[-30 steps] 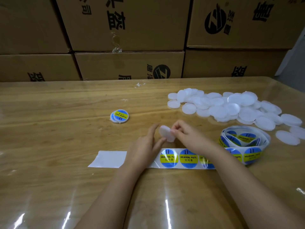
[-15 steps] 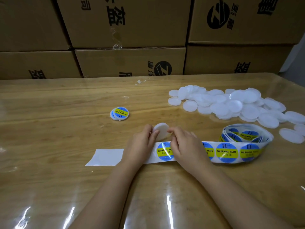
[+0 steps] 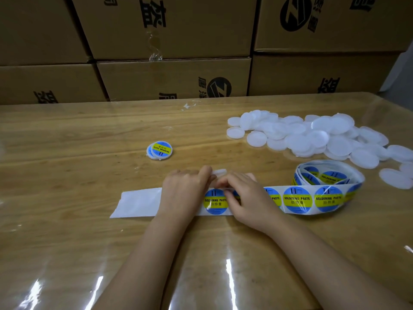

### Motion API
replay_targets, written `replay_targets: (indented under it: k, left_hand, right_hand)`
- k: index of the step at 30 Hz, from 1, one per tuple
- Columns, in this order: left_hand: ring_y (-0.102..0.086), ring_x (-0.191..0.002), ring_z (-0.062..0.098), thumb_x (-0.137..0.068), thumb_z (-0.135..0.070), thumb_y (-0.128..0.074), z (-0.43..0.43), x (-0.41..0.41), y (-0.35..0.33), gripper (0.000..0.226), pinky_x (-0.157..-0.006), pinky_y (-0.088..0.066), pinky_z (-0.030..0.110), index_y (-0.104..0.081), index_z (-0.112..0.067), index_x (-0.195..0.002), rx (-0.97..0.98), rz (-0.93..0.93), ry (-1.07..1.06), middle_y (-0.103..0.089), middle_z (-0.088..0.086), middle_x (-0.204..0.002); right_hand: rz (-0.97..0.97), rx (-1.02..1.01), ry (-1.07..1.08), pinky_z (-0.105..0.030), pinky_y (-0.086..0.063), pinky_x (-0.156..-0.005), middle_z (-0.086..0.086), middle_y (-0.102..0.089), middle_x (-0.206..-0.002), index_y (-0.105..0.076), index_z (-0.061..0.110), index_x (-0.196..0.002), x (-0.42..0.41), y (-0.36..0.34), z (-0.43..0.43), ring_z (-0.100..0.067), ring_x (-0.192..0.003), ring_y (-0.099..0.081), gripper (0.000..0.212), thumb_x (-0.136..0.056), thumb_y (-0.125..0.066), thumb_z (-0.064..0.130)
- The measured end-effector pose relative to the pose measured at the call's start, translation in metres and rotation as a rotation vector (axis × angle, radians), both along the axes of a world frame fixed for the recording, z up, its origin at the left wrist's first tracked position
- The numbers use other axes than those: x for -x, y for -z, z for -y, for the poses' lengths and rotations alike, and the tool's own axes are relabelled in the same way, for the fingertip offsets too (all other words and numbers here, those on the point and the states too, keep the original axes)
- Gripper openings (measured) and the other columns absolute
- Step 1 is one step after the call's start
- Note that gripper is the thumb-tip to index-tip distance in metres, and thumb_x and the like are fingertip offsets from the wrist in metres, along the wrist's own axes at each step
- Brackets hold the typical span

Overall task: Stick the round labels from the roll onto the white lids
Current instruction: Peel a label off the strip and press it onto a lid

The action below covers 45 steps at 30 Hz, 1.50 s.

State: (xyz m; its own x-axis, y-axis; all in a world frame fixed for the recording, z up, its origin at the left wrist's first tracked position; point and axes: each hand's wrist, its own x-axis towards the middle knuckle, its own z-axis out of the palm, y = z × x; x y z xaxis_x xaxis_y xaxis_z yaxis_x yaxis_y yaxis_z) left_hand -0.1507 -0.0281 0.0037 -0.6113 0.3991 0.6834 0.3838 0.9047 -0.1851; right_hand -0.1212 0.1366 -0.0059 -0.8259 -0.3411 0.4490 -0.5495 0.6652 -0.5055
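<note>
Down come the hands onto the strip point(image 3: 138, 202): left hand point(image 3: 185, 191) pinches the white lid point(image 3: 220, 171) at twelve o'clock of the first label point(image 3: 215, 201), right hand point(image 3: 248, 198) claws its edge, grip unclear, so peeling looks next.

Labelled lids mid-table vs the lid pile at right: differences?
The labelled lids carry blue-and-yellow stickers; the lid pile is bare white. The labelled lids are a small stack, seemingly two; the lid pile is many, loosely spread. Both are round and lie on the table.
</note>
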Motion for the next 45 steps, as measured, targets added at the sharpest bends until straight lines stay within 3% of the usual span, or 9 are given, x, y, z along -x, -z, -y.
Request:
replay_targets:
  k: [3, 6, 10, 15, 21, 31, 36, 40, 45]
  left_hand:
    - [-0.044, -0.031, 0.024, -0.08, -0.029, -0.072, -0.002, 0.0, 0.001, 0.03, -0.046, -0.021, 0.019, -0.054, -0.016, -0.061, -0.05, 0.048, -0.031, -0.046, -0.001, -0.036]
    - [-0.056, -0.054, 0.029, -0.093, -0.042, -0.052, -0.001, 0.003, 0.008, 0.026, -0.047, -0.026, 0.027, -0.056, -0.02, -0.081, -0.414, 0.391, -0.078, -0.059, 0.0, -0.054]
    - [-0.056, -0.06, 0.008, -0.092, -0.046, -0.051, 0.0, 0.009, 0.016, 0.021, -0.056, -0.039, 0.029, -0.05, -0.033, -0.076, -0.699, 0.735, 0.102, -0.062, -0.008, -0.059]
    - [-0.05, -0.053, 0.001, -0.091, -0.046, -0.048, -0.002, 0.009, 0.019, 0.02, -0.049, -0.036, 0.018, -0.056, -0.03, -0.081, -0.677, 0.784, 0.152, -0.057, -0.02, -0.052]
    - [-0.056, -0.062, 0.011, -0.083, -0.048, -0.043, 0.0, 0.007, 0.018, 0.024, -0.054, -0.038, 0.026, -0.056, -0.027, -0.085, -0.677, 0.791, 0.198, -0.064, -0.002, -0.063]
    - [-0.05, -0.049, 0.004, -0.091, -0.041, -0.055, 0.002, 0.015, 0.022, 0.023, -0.054, -0.039, 0.026, -0.056, -0.027, -0.074, -0.869, 0.857, 0.19, -0.064, -0.009, -0.056]
    - [-0.034, -0.041, 0.004, -0.091, -0.036, -0.058, 0.004, 0.016, 0.02, 0.022, -0.044, -0.028, 0.017, -0.059, -0.022, -0.074, -1.012, 0.844, 0.173, -0.045, -0.012, -0.041]
    - [-0.035, -0.043, 0.004, -0.092, -0.034, -0.057, 0.003, 0.016, 0.02, 0.023, -0.045, -0.028, 0.017, -0.058, -0.02, -0.074, -1.011, 0.835, 0.161, -0.043, -0.014, -0.042]
    - [-0.045, -0.053, 0.0, -0.092, -0.017, -0.057, 0.003, 0.015, 0.017, 0.01, -0.051, -0.036, 0.009, -0.064, -0.02, -0.084, -1.045, 0.773, 0.156, -0.053, -0.008, -0.07]
  right_hand:
    - [0.002, 0.014, -0.003, -0.026, -0.036, -0.087, 0.013, -0.059, -0.094, -0.06, 0.018, -0.1, 0.0, 0.001, 0.0, 0.003, -0.087, -0.051, 0.025, -0.083, -0.054, 0.0]
    - [0.018, 0.035, -0.007, -0.021, -0.034, -0.087, 0.016, -0.058, -0.092, -0.059, 0.021, -0.101, -0.001, 0.001, -0.001, 0.008, -0.086, -0.049, 0.027, -0.08, -0.056, 0.003]
    - [0.023, 0.068, -0.026, -0.018, -0.034, -0.086, 0.016, -0.056, -0.089, -0.06, 0.021, -0.101, -0.001, 0.002, -0.001, 0.008, -0.087, -0.047, 0.027, -0.08, -0.054, 0.005]
    - [0.014, 0.069, -0.048, -0.017, -0.033, -0.086, 0.032, -0.05, -0.092, -0.061, 0.025, -0.102, 0.001, 0.003, 0.0, 0.01, -0.088, -0.049, 0.031, -0.08, -0.054, 0.005]
    - [-0.038, 0.033, -0.104, -0.025, -0.038, -0.085, 0.023, -0.055, -0.106, -0.06, 0.039, -0.108, 0.004, 0.003, 0.0, 0.009, -0.094, -0.049, 0.047, -0.077, -0.058, 0.002]
    - [-0.055, 0.164, -0.087, -0.024, -0.044, -0.082, 0.011, -0.059, -0.089, -0.072, 0.02, -0.086, 0.003, 0.002, 0.001, -0.002, -0.088, -0.056, 0.007, -0.08, -0.071, 0.018]
    - [0.175, 0.373, -0.069, -0.019, -0.044, -0.085, 0.012, -0.06, -0.091, -0.072, 0.02, -0.078, 0.005, 0.0, -0.003, -0.009, -0.094, -0.059, 0.009, -0.081, -0.073, 0.012]
    - [0.341, 0.622, -0.037, -0.029, -0.049, -0.085, 0.004, -0.061, -0.091, -0.072, 0.014, -0.073, 0.012, -0.005, -0.005, -0.009, -0.088, -0.062, 0.015, -0.078, -0.072, 0.0]
    - [0.453, 0.855, -0.035, -0.019, -0.051, -0.077, 0.003, -0.065, -0.091, -0.073, 0.019, -0.071, 0.016, -0.009, -0.011, -0.008, -0.086, -0.063, 0.025, -0.082, -0.066, -0.003]
